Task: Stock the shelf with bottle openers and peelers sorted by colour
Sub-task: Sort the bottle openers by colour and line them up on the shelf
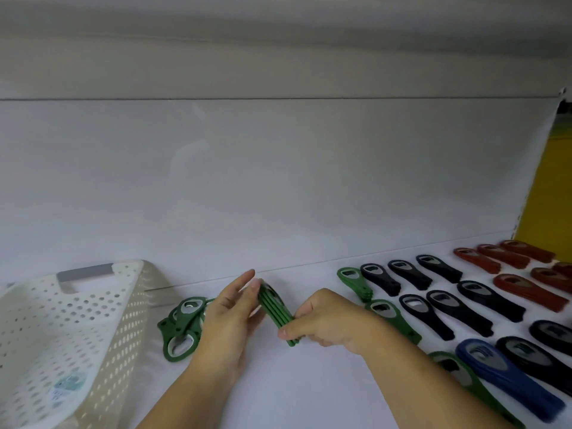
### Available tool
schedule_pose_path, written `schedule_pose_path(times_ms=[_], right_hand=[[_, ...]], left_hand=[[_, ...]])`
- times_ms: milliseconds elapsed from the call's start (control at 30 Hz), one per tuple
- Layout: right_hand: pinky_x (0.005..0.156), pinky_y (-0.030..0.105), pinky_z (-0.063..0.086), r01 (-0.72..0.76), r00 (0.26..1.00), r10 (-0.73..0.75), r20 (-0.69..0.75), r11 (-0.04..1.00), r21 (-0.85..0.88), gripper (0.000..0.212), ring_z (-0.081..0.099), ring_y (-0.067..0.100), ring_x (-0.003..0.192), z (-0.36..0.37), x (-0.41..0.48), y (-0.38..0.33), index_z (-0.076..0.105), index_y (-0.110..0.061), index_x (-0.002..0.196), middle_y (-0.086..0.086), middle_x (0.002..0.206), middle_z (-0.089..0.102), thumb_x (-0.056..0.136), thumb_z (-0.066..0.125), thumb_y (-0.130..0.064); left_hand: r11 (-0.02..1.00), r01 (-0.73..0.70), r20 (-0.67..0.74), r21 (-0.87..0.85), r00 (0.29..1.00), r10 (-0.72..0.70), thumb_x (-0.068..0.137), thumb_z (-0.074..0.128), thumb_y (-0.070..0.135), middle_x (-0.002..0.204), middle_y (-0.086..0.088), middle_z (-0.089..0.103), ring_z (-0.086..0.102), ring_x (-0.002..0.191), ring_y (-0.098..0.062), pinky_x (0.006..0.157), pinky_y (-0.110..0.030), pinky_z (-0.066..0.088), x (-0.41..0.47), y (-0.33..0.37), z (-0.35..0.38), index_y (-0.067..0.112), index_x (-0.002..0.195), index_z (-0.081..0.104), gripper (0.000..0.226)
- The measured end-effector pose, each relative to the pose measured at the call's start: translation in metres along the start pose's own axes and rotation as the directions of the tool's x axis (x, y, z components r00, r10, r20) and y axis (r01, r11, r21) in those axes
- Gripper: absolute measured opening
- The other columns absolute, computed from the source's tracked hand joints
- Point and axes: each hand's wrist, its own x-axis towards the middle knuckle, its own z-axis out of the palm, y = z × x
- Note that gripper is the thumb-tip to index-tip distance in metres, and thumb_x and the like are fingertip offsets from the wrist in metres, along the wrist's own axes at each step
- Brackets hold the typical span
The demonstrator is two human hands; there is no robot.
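Note:
A small stack of green bottle openers (276, 311) stands on edge on the white shelf (294, 382) between both hands. My left hand (230, 317) holds its far end with thumb and fingers. My right hand (328, 317) pinches its near end. A loose heap of green openers (181, 328) lies just left of my left hand. Further green stacks (353, 281) (394, 318) (470, 385) lie to the right of my right hand.
A cream perforated basket (62, 335) stands at the left. Rows of black opener stacks (445, 300), red stacks (510, 274) and a blue stack (507, 376) fill the shelf's right side. The white back panel (278, 181) rises behind, under an upper shelf.

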Motion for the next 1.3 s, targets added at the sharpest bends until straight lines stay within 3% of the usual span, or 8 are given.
schedule_pose_path(times_ms=[133,533,733,800,967,1033,1133,1300], right_hand=[[0.046,0.017,0.029,-0.159,0.975,0.129,-0.178,0.974,-0.162,0.035,0.036,0.014,0.044,-0.011,0.012,-0.008,0.054,-0.011,0.066,0.001,0.056,0.046,0.063,0.082,-0.032],[0.054,0.023,0.041,-0.379,0.917,0.181,-0.356,0.675,-0.633,0.036,0.058,0.024,0.075,-0.044,0.051,-0.017,0.048,-0.012,0.071,0.003,0.071,0.052,0.065,0.077,-0.031],[0.053,0.022,0.039,-0.362,0.906,0.022,-0.423,0.556,-0.748,0.041,0.059,0.019,0.072,-0.038,0.044,-0.025,0.048,-0.016,0.07,-0.002,0.07,0.052,0.079,0.061,-0.054],[0.048,0.021,0.034,-0.292,0.887,-0.121,-0.446,0.601,-0.744,0.042,0.052,0.017,0.058,-0.023,0.041,-0.03,0.045,-0.016,0.062,-0.002,0.061,0.051,0.086,0.052,-0.051],[0.057,0.027,0.036,-0.025,0.962,-0.137,-0.235,0.816,-0.578,0.045,0.053,0.019,0.08,0.049,0.041,-0.028,0.054,-0.021,0.074,-0.003,0.08,0.053,0.084,0.046,-0.064],[0.083,0.031,0.04,-0.017,0.954,-0.181,-0.24,0.766,-0.642,0.056,0.046,0.021,0.113,0.07,0.043,-0.021,0.058,-0.021,0.111,-0.001,0.115,0.051,0.083,0.045,-0.067],[0.094,0.034,0.038,0.045,0.934,-0.257,-0.249,0.775,-0.631,0.049,0.041,0.022,0.118,0.075,0.048,-0.016,0.055,-0.022,0.118,-0.001,0.124,0.048,0.084,0.051,-0.057],[0.082,0.029,0.045,0.086,0.959,-0.192,-0.207,0.896,-0.436,0.036,0.051,0.019,0.106,0.054,0.053,-0.011,0.051,-0.017,0.115,-0.002,0.117,0.053,0.087,0.059,-0.039]], left_hand=[[0.975,-0.135,-0.219,0.179,0.96,0.173,0.094,0.048,0.007,0.082,-0.011,0.066,0.063,0.07,-0.022,0.06,-0.025,0.048,-0.002,0.003,0.001,0.004,0.082,0.065,0.021],[0.769,-0.222,0.209,0.599,0.971,0.118,0.088,0.05,0.007,0.053,0.005,0.059,0.057,0.051,-0.01,0.053,-0.023,0.047,-0.015,-0.015,0.01,0.024,0.068,0.066,0.031],[0.782,-0.227,-0.018,0.581,0.957,0.291,0.084,0.053,0.019,0.055,0.008,0.06,0.052,0.052,-0.011,0.054,-0.029,0.044,-0.012,-0.008,0.003,0.03,0.065,0.063,0.024],[0.797,-0.171,-0.181,0.579,0.926,0.33,0.084,0.052,0.022,0.062,0.008,0.064,0.056,0.058,-0.014,0.061,-0.032,0.05,-0.002,-0.001,-0.007,0.028,0.071,0.064,0.018],[0.373,0.254,-0.399,0.892,0.83,0.389,0.08,0.058,0.03,0.133,-0.004,0.049,0.04,0.124,-0.028,0.099,-0.039,0.032,0.026,0.008,-0.046,0.022,0.13,0.045,0.052],[0.226,0.345,-0.403,0.911,0.862,0.308,0.081,0.054,0.039,0.138,-0.006,0.043,0.035,0.127,-0.029,0.103,-0.039,0.028,0.029,0.004,-0.05,0.022,0.132,0.041,0.055],[0.018,0.318,-0.311,0.948,0.914,0.26,0.084,0.046,0.04,0.127,-0.001,0.053,0.043,0.119,-0.026,0.099,-0.035,0.033,0.034,-0.003,-0.055,0.028,0.122,0.052,0.04],[0.183,0.071,-0.118,0.981,0.958,0.262,0.079,0.056,0.023,0.092,0.007,0.067,0.059,0.092,-0.017,0.07,-0.022,0.044,0.033,-0.003,-0.054,0.027,0.092,0.066,0.017]])
